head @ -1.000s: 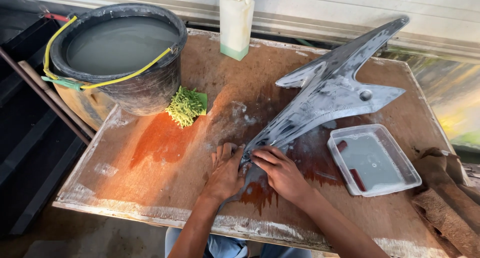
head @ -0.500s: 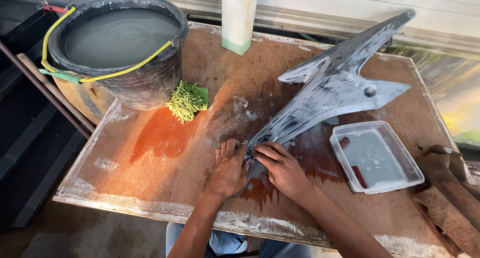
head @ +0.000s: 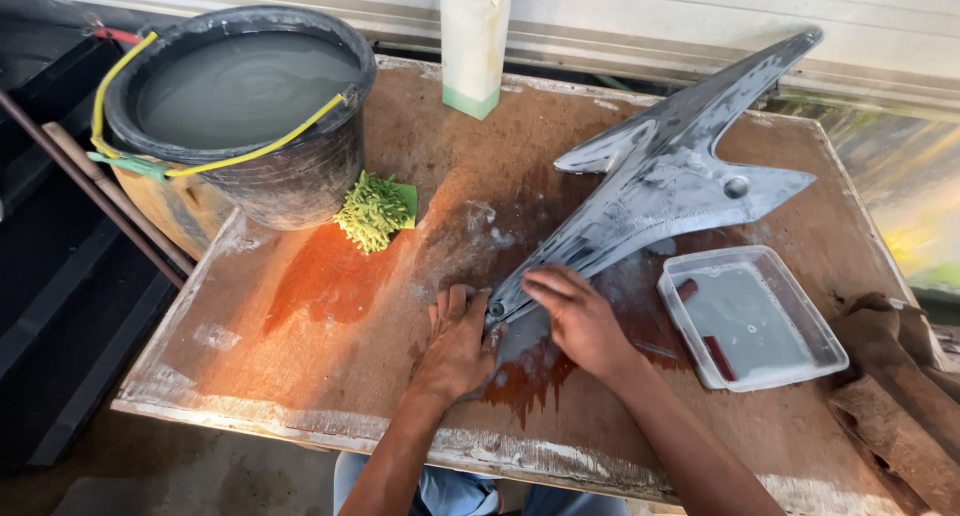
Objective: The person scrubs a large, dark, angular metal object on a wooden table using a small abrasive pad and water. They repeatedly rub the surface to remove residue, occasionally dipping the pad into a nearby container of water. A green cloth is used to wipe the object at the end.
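as half a second before, both hands, left hand (head: 458,344) and right hand (head: 578,319), flat on the grey panel (head: 660,191), unmoved

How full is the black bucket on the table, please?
Nearly full: the black bucket holds cloudy grey water almost up to its rim.

Your left hand (head: 457,344) and right hand (head: 577,318) are bare, with no gloves, rings or watch showing. Both forearms are uncovered, no sleeves in view. Below the wooden table's (head: 330,416) near edge, light blue cloth covers your lap.
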